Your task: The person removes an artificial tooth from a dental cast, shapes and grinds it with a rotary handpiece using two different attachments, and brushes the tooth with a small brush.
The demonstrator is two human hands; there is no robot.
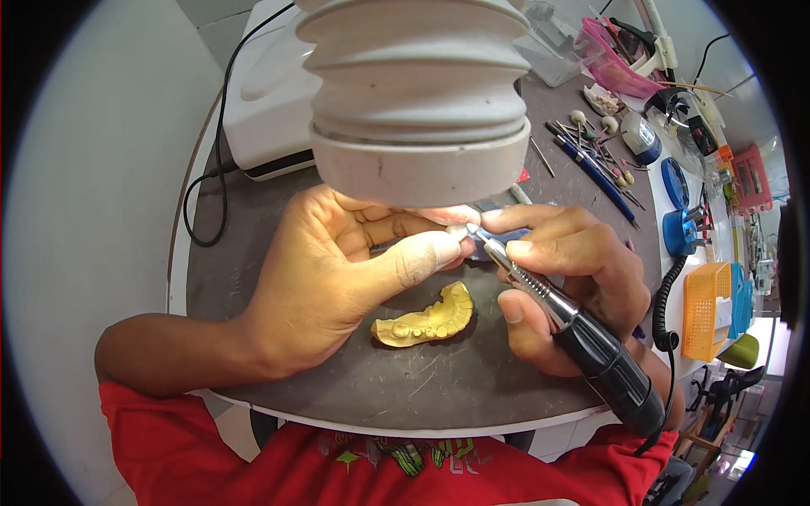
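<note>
My left hand (321,278) pinches a small whitish dental piece (458,231) between thumb and fingertips, just below the rim of the white hose. Most of the piece is hidden by the fingers. In my right hand (591,261) is a rotary handpiece (612,371), silver towards the front and black at the back, gripped like a pen. Its tip points up and left and meets or nearly meets the small piece; the exact contact is too small to tell. Below the hands, a yellow plaster dental model (430,322) with a curved row of teeth lies on the dark tabletop.
A ribbed white hose (418,93) hangs over the hands. Behind it stands a white machine (270,93) with a black cable. Several burs (603,156), a blue pen-like tool (595,173), a small bottle (641,139) and an orange basket (705,312) are at the right.
</note>
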